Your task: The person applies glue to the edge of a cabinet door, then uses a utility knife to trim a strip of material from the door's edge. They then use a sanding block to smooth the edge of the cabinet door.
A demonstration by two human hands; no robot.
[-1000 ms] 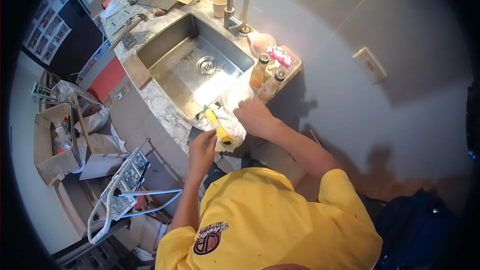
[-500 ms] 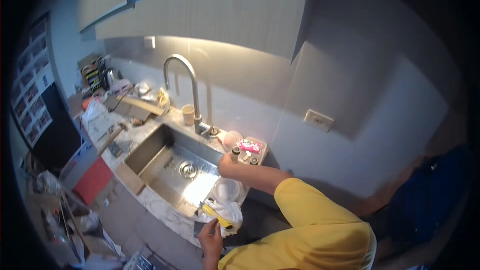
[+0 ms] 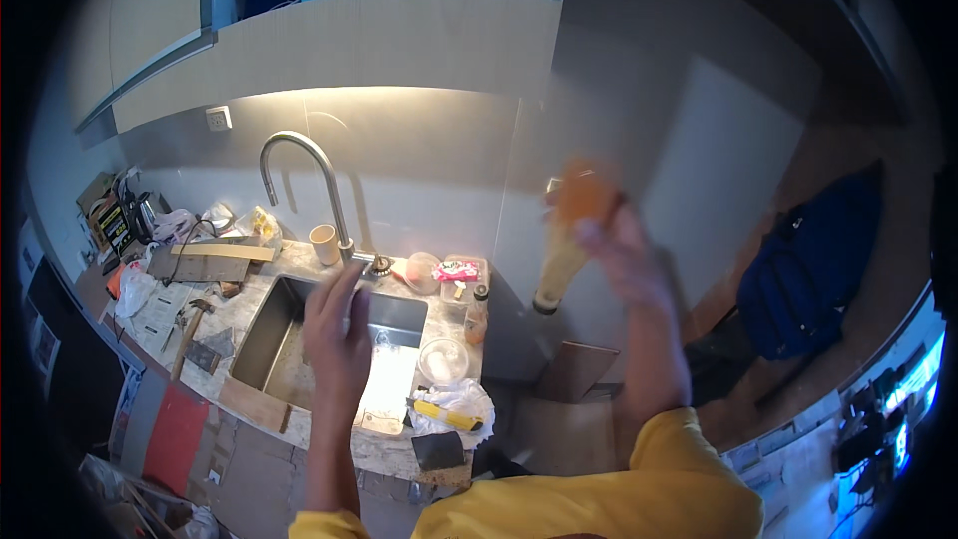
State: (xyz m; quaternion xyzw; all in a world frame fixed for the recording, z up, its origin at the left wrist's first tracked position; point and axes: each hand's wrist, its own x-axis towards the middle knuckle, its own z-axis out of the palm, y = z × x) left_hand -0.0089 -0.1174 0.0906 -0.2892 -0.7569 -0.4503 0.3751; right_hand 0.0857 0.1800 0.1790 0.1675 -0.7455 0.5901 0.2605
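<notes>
My right hand (image 3: 619, 250) grips a glass bottle (image 3: 564, 255) with orange contents, blurred and tilted cap-down in front of the grey wall. My left hand (image 3: 337, 329) is raised over the steel sink (image 3: 264, 334), fingers loosely bent and apart, with nothing clear in them. A second bottle (image 3: 477, 324) stands on the counter right of the sink, near a plastic tray with a pink packet (image 3: 455, 269) and a pinkish container (image 3: 422, 272). Below them sit a clear round tub (image 3: 444, 361) and a yellow tool (image 3: 445, 414) on white plastic.
A tall faucet (image 3: 319, 165) and paper cup (image 3: 324, 245) stand behind the sink. A hammer (image 3: 190, 334), boards and bags clutter the left counter (image 3: 140, 334). A wooden cabinet (image 3: 339, 35) hangs overhead. A blue backpack (image 3: 798, 279) is at the right, with a socket (image 3: 219, 119) on the wall.
My right hand has taken hold of a bottle and lifted it rightward, turning it over. My left hand has risen from beside the yellow tool to above the sink. The view has tilted up.
</notes>
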